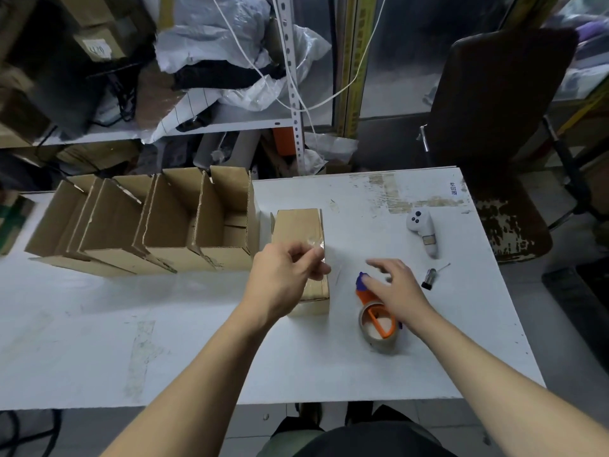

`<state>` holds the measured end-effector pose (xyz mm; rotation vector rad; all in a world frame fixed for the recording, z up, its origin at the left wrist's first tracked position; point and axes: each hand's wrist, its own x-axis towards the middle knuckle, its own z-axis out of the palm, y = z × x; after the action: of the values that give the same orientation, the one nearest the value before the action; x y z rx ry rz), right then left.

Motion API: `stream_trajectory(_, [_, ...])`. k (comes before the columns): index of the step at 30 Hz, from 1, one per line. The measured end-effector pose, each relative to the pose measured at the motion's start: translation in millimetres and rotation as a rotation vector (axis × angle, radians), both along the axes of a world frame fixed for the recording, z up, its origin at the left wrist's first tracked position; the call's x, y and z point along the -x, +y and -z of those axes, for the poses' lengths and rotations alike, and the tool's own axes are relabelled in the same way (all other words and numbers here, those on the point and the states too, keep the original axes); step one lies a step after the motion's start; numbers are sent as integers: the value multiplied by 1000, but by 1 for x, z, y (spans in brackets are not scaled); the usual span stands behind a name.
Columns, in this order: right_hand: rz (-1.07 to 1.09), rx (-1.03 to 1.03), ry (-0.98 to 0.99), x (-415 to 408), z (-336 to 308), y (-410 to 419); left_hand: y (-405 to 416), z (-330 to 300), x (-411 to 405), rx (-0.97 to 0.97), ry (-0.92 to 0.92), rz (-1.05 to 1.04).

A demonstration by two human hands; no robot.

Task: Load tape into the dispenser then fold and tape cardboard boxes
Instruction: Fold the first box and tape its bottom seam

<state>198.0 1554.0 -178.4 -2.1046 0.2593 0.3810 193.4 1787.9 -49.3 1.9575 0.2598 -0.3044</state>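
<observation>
A small closed cardboard box (pixel 298 229) stands on the white table (pixel 197 341), with clear tape shining along its top. My left hand (pixel 285 278) rests over the box's near end, fingers curled and pinching a strip of clear tape at the box's right edge. To the right lies the orange and blue tape dispenser (pixel 375 311) with a roll of clear tape on it. My right hand (pixel 397 291) hovers over the dispenser, fingers spread, touching or just above it.
Several open folded boxes (pixel 171 219) stand in a row at the left back of the table. A white controller (pixel 423 230) and a small dark cylinder (pixel 429 278) lie at the right. A dark chair (pixel 494 110) stands behind the table's right corner. Cluttered shelves fill the back.
</observation>
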Motion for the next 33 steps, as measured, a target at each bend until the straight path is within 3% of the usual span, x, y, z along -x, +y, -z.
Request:
stream_trajectory(2, [2,-575,50,-2,-40,22,1,5,1,24,14,-15])
stream_trajectory(3, [-25,-761,125,-1,-55,31,2,7,1,21,15,-27])
stream_trajectory(5, [-71,-887,274,1,-68,45,1,12,2,30,20,-63])
stream_trajectory(8, [76,-868,352,4,-62,55,-2,25,8,-41,-1,-113])
stream_trajectory(11, [244,-803,287,5,-50,57,-5,56,18,-548,-242,12])
stream_trajectory(13, [256,-703,197,6,-42,59,-7,75,23,-753,-394,63])
stream_trajectory(19, [149,-336,-35,15,-20,73,-3,97,13,-890,-727,183])
stream_trajectory(23, [170,-244,-62,23,-9,86,-1,107,13,-937,-651,215])
stream_trajectory(28, [150,-69,48,25,-4,93,6,104,23,-923,-421,-49])
stream_trajectory(30, [160,54,-37,25,-8,91,2,100,26,-822,-318,-125])
stream_trajectory(33, [97,66,-219,35,-21,92,-5,97,23,-723,-119,-159])
